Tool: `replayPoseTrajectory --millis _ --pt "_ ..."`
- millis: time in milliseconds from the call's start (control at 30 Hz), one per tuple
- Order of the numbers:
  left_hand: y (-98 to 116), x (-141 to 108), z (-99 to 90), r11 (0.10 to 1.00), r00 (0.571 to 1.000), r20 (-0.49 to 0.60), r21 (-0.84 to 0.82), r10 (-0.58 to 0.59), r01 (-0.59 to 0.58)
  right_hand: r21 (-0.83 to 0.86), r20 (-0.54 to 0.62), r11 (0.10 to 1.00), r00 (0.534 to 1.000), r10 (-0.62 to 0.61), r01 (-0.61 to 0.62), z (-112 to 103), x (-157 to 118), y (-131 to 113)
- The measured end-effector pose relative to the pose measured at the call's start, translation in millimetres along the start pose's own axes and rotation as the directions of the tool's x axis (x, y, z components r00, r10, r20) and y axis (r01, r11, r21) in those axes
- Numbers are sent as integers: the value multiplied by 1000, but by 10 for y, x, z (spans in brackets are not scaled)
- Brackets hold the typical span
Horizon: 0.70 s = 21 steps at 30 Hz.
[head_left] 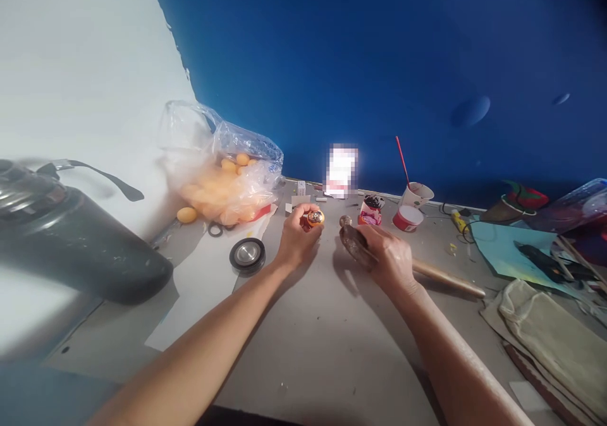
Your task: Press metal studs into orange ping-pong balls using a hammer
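Note:
My left hand (300,236) is closed around a small orange ball-like piece with a shiny metallic top (315,218). To its right, my right hand (389,256) grips a hammer (446,275) close to its worn, dark metal head. The hammer's wooden handle points to the right, beyond my wrist. A gap of bare tabletop separates the hammer head from the orange piece. Left of my left wrist lies a round black disc with a silver centre (247,255). Just behind my right hand stands a small pink cup with dark contents (370,213).
A clear plastic bag of orange balls (222,186) sits back left, with a large dark flask (85,243) nearer. Behind my right hand are a red-and-white tub (408,218) and a paper cup with a red straw (418,194). Beige fabric (550,331) lies at right.

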State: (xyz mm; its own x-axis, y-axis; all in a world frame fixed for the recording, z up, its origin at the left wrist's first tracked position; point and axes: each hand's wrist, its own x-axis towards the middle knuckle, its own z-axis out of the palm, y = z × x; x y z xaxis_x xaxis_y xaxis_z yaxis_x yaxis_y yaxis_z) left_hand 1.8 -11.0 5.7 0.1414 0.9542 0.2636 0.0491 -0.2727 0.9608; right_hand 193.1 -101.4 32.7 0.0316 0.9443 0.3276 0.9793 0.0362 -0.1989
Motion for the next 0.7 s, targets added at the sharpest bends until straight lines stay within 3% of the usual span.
replayPoseTrajectory --millis 133,433,700 --pt "-28 2 -9 999 999 -22 13 35 -34 -23 160 998 985 60 -57 157 63 -3" --pt "-34 3 -14 994 993 -30 10 114 -113 75 282 996 959 19 -42 261 84 4" --pt "87 -9 -35 979 992 92 -178 -85 100 157 309 987 951 -29 -21 250 79 -12"
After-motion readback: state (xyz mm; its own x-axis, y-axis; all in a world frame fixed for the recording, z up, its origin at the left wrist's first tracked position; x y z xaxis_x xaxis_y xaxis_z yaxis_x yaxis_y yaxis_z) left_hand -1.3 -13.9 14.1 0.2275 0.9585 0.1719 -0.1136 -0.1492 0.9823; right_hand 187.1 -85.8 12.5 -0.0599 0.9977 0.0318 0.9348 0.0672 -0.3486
